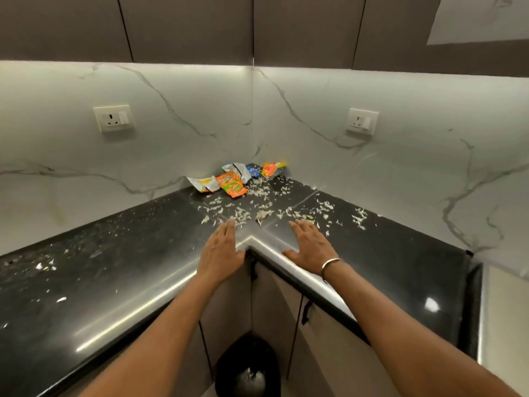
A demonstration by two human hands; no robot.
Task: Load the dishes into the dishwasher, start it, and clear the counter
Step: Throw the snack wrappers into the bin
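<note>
Two wall sockets are mounted on the white marble-patterned backsplash [200, 110]: one socket [114, 118] at left of frame, another socket [362, 121] at right. Dark upper cabinets [186, 27] span the top of the frame. Base cabinet doors [274, 305] with black handles occupy lower centre. A black bin [248, 368] stands at bottom centre.

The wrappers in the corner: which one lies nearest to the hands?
The orange and green wrapper. It lies furthest forward on the black counter; the others sit closer to the wall.
</note>
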